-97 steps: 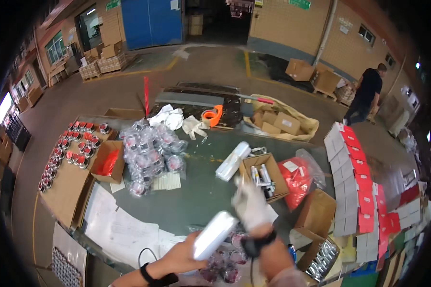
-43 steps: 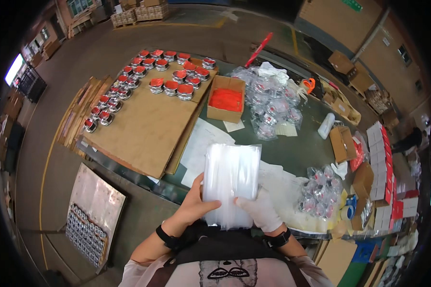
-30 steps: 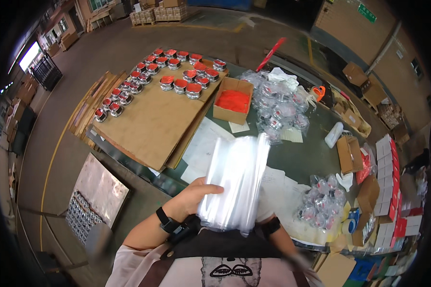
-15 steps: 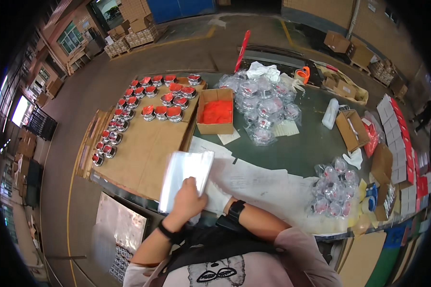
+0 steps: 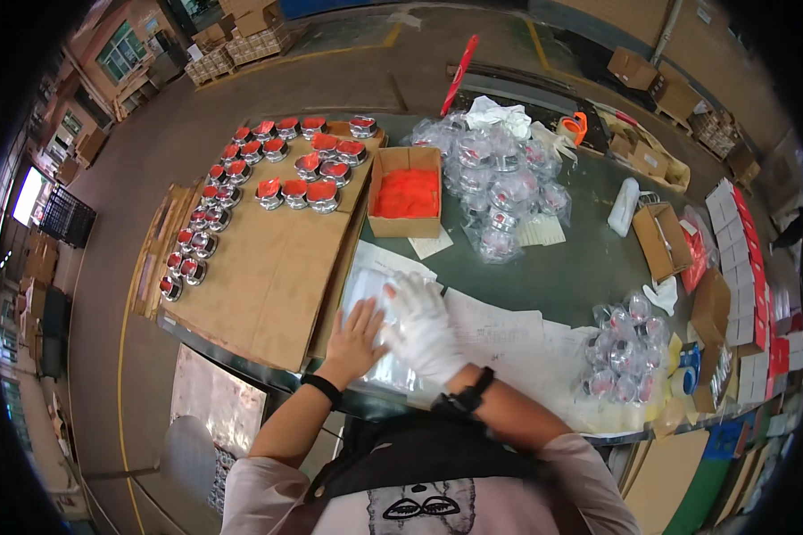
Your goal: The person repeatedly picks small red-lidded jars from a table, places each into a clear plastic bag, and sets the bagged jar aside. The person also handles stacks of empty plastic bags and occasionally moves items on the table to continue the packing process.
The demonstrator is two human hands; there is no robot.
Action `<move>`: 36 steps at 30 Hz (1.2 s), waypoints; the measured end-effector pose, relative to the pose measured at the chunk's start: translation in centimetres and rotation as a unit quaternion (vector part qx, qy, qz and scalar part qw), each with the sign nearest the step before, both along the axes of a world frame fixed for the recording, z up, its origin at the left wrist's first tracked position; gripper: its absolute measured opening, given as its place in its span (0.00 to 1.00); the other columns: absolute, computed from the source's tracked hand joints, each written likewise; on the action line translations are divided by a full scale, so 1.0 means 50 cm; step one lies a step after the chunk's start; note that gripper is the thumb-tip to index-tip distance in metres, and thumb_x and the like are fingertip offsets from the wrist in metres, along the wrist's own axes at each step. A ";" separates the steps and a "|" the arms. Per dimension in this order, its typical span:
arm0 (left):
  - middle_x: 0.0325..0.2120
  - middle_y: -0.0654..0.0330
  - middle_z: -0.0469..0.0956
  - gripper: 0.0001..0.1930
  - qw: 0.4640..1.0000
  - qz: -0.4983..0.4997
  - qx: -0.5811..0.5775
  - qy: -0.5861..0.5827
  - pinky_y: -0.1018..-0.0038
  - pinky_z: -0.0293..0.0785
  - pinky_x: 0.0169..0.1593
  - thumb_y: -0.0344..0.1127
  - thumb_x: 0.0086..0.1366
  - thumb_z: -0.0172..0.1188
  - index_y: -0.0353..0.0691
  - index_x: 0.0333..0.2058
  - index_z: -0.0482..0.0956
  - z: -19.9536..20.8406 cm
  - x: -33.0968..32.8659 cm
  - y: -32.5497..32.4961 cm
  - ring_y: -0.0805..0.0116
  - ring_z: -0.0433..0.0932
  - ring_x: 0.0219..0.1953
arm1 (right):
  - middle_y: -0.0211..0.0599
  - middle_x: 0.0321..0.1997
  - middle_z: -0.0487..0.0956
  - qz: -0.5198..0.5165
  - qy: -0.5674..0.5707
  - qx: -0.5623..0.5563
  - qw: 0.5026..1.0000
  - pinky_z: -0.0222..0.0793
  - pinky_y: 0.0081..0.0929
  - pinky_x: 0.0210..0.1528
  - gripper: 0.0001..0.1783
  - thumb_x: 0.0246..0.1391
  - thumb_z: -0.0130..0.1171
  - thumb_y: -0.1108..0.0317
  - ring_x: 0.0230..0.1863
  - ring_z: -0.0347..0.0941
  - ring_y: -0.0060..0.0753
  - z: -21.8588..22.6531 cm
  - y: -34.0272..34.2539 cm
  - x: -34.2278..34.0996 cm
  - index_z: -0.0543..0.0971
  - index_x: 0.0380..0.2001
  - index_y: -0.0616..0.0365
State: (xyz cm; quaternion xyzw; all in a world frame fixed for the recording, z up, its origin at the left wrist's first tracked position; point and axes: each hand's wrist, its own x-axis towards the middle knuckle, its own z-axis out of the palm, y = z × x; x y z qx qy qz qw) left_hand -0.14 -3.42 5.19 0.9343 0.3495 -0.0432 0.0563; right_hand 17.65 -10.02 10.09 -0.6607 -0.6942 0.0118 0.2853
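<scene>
A flat stack of see-through plastic bags [image 5: 363, 283] lies on the near part of the table, over white paper sheets. My bare left hand [image 5: 354, 342] rests on its left side, fingers stretched and spread. Beside it, my right hand [image 5: 424, 332] in a white glove reaches across the stack with fingers apart; a fingertip shows bare. Neither hand grips anything. Just beyond them stands an open cardboard box [image 5: 404, 227] with red pieces inside. To the left, several chrome round parts with red tops [image 5: 323, 195] stand in rows on a cardboard sheet [image 5: 259, 285].
Bagged round parts [image 5: 500, 192] are heaped beyond the box, and a smaller heap of bagged parts [image 5: 625, 352] sits at the right. White and red boxes [image 5: 736, 259] line the right edge. Printed sheets [image 5: 500, 334] cover the near table edge.
The stack of bags, lifted in my left hand before, now lies on the table. My left hand has opened flat, and my gloved right hand has come out from behind the stack onto it.
</scene>
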 end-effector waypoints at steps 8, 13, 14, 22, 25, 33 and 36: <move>0.68 0.50 0.47 0.38 0.986 0.056 -0.051 0.146 0.47 0.49 0.65 0.59 0.65 0.48 0.45 0.67 0.53 -0.051 -0.049 0.024 0.54 0.51 0.69 | 0.42 0.69 0.62 0.100 -0.008 -0.140 0.985 0.42 0.46 0.71 0.34 0.56 0.52 0.44 0.70 0.53 0.43 -0.206 0.003 -0.026 0.69 0.61 0.51; 0.40 0.54 0.76 0.18 0.997 0.056 -0.046 -0.032 0.60 0.71 0.49 0.46 0.58 0.62 0.38 0.39 0.79 0.002 0.070 0.045 0.55 0.76 0.44 | 0.39 0.52 0.78 -0.063 0.510 -0.145 0.846 0.65 0.28 0.57 0.19 0.60 0.55 0.62 0.52 0.73 0.34 -0.122 -0.057 0.093 0.76 0.52 0.58; 0.41 0.52 0.76 0.20 0.987 0.069 -0.087 -0.112 0.62 0.73 0.48 0.48 0.57 0.64 0.36 0.40 0.79 -0.007 0.091 0.045 0.52 0.77 0.44 | 0.37 0.46 0.81 -0.103 0.521 -0.116 0.839 0.69 0.23 0.52 0.15 0.60 0.56 0.66 0.47 0.76 0.30 -0.100 -0.077 0.122 0.78 0.49 0.59; 0.40 0.45 0.77 0.30 0.946 0.219 -0.230 -0.060 0.65 0.77 0.44 0.50 0.49 0.72 0.30 0.42 0.78 -0.047 0.146 0.047 0.51 0.80 0.39 | 0.34 0.41 0.82 -0.198 0.552 -0.104 0.803 0.69 0.23 0.49 0.12 0.60 0.55 0.69 0.43 0.75 0.25 -0.141 -0.218 0.198 0.80 0.44 0.60; 0.42 0.44 0.77 0.24 0.919 0.195 -0.269 -0.211 0.62 0.77 0.43 0.41 0.54 0.69 0.31 0.45 0.77 -0.063 0.144 0.063 0.49 0.81 0.36 | 0.35 0.40 0.83 -0.190 0.525 -0.141 0.818 0.70 0.23 0.49 0.12 0.60 0.54 0.67 0.42 0.76 0.25 -0.141 -0.214 0.161 0.80 0.44 0.59; 0.57 0.50 0.65 0.37 0.973 0.014 -0.206 -0.106 0.63 0.69 0.59 0.29 0.43 0.74 0.38 0.55 0.71 -0.059 0.168 0.145 0.49 0.70 0.56 | 0.38 0.39 0.83 -0.167 0.473 -0.200 0.841 0.72 0.25 0.49 0.13 0.59 0.54 0.65 0.41 0.79 0.28 -0.112 -0.203 0.104 0.80 0.44 0.57; 0.54 0.51 0.69 0.35 0.981 0.035 -0.191 -0.009 0.62 0.71 0.57 0.34 0.43 0.75 0.40 0.53 0.72 -0.037 0.198 0.149 0.52 0.72 0.54 | 0.39 0.39 0.83 -0.172 0.468 -0.212 0.840 0.71 0.25 0.49 0.12 0.58 0.55 0.68 0.43 0.78 0.28 -0.124 -0.211 0.104 0.80 0.43 0.61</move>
